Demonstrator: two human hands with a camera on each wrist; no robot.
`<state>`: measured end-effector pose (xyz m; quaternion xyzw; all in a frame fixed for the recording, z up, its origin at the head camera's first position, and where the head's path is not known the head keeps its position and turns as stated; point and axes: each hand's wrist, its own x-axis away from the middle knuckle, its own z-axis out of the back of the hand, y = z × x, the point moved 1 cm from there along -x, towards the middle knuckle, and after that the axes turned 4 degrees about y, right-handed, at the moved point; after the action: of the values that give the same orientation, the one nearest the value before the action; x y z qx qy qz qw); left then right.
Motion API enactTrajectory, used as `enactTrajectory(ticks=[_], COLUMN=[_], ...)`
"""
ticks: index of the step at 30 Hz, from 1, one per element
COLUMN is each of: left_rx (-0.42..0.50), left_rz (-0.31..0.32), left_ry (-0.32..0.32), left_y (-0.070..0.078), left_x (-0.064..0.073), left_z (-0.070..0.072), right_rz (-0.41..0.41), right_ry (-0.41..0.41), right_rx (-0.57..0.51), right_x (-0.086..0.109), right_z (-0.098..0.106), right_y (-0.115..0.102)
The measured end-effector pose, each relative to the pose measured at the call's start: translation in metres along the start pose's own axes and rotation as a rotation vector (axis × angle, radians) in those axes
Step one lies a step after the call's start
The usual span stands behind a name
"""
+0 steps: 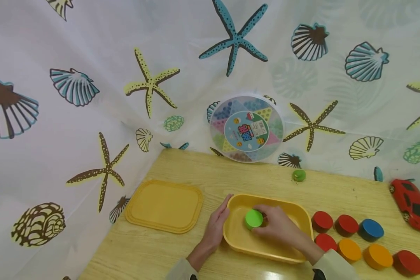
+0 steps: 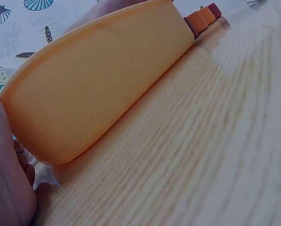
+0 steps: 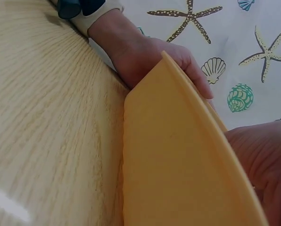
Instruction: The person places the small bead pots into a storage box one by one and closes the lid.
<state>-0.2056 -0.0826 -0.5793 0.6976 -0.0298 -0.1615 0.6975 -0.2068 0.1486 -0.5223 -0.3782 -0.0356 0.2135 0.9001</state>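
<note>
A yellow-orange plastic box (image 1: pixel 239 238) stands on the wooden table without its cover. Inside it, toward the left end, my right hand (image 1: pixel 279 226) pinches a bright green round block (image 1: pixel 253 219) between thumb and fingers. My left hand (image 1: pixel 215 226) lies against the box's left end, its fingers fairly straight along the outer wall. In the left wrist view the box's near side wall (image 2: pixel 103 84) fills much of the picture and hides the green block. The right wrist view shows the left hand (image 3: pixel 154 59) beyond the box corner; the block is hidden there too.
A flat yellow lid (image 1: pixel 164 206) lies left of the box. To the right sit several round blocks, among them red (image 1: pixel 322 221), blue (image 1: pixel 370 229) and orange (image 1: pixel 378 256). A red toy car (image 1: pixel 413 205), a small green object (image 1: pixel 299 175) and a round game board (image 1: pixel 246 129) are farther back.
</note>
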Motion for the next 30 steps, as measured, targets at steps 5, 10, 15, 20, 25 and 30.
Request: enactTrajectory(ticks=[5,10,15,20,25,30], left_rx=[0.006,0.002,-0.003,-0.005,-0.049,-0.121], left_rz=[0.006,0.014,0.022,0.018,-0.001,-0.021], left_ry=[0.007,0.007,0.012,0.015,0.053,0.077], left_y=[0.002,0.003,0.005,0.004,0.004,0.007], left_x=[0.001,0.001,0.000,0.001,0.005,0.013], left_z=[0.000,-0.001,-0.002,-0.001,0.000,0.000], right_rz=[-0.027,-0.007,0.009,-0.003,0.030,0.098], right_ry=[0.023,0.051,0.081,0.103,0.141,0.195], right_rx=[0.011,0.029,0.036,-0.038,-0.071,0.009], right_x=[-0.007,-0.013,-0.016,-0.018,-0.019,-0.021], right_z=[-0.004,-0.006,-0.008,-0.013,-0.019,-0.022], right_y=[-0.002,-0.005,-0.008,-0.009,-0.011,-0.011])
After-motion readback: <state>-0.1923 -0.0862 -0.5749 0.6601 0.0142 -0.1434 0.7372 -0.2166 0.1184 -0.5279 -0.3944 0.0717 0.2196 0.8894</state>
